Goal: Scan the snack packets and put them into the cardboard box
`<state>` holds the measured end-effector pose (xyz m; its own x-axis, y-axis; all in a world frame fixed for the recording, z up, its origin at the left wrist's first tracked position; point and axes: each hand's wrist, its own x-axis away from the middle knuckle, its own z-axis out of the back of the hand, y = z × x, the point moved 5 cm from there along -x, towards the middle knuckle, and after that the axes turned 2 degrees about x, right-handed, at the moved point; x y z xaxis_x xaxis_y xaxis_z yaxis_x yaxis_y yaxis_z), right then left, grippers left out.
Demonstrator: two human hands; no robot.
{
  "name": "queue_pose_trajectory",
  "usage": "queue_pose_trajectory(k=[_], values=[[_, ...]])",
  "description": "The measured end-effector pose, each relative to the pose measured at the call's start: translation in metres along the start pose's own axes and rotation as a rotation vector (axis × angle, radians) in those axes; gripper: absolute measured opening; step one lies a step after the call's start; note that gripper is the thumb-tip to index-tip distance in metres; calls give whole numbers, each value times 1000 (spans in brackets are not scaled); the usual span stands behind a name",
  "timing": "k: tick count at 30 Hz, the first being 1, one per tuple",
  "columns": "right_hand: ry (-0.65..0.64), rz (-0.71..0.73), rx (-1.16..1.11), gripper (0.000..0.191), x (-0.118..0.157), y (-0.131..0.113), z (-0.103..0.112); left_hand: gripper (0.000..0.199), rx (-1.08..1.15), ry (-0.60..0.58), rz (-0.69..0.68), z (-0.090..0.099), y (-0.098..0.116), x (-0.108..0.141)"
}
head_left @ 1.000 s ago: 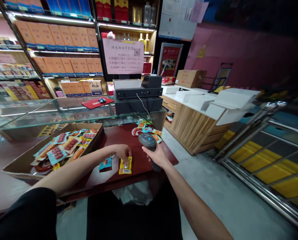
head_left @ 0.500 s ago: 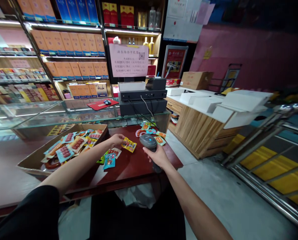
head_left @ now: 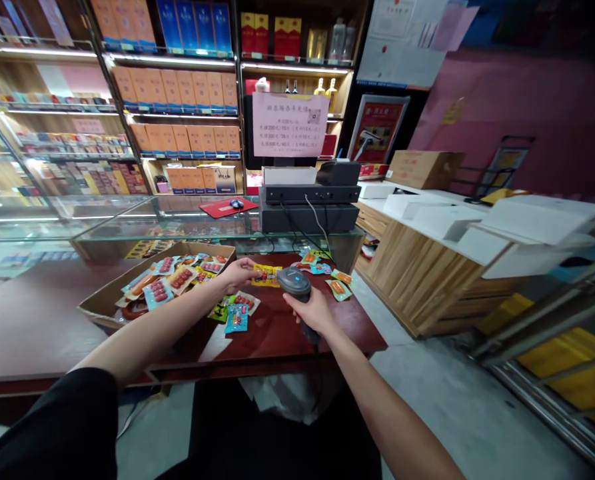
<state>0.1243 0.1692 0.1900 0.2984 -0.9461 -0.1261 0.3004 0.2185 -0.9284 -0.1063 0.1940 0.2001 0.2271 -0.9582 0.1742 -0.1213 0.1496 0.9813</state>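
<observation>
My left hand [head_left: 239, 273] pinches the left end of a yellow snack packet [head_left: 267, 275] over the dark red table [head_left: 282, 333]. In my right hand [head_left: 314, 310] is a black barcode scanner [head_left: 296, 283], its head tilted left and close to the packet's right end. A blue packet [head_left: 236, 319], a green one [head_left: 222, 309] and a clear sausage packet [head_left: 247, 301] lie below my left hand. Beyond the scanner lies a small group of snack packets [head_left: 338, 289]. To the left stands an open cardboard box [head_left: 102, 315] full of packaged sausages [head_left: 158, 293].
A glass counter [head_left: 177, 227] runs behind the table, bearing a dark cash register [head_left: 310, 213], a sign [head_left: 290, 125] and a mouse [head_left: 236, 204] on a red mat. A wooden cabinet [head_left: 417, 273] and metal railing [head_left: 537, 380] stand to the right.
The view has turned left, so the scene sits further right. The yellow packet has turned from slanting to nearly level, and the scanner head is now closer to it.
</observation>
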Motion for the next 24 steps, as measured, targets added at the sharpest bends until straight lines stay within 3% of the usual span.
queue_pose_trajectory(k=[13, 20, 24], values=[[-4, -10, 21, 33, 3, 3, -1, 40, 53, -5, -15, 3, -9, -13], [-12, 5, -12, 34, 2, 3, -3, 43, 46, 2, 8, 1, 0, -1], [-46, 29, -16, 35, 1, -5, -11, 44, 34, 18, 10, 11, 7, 6]])
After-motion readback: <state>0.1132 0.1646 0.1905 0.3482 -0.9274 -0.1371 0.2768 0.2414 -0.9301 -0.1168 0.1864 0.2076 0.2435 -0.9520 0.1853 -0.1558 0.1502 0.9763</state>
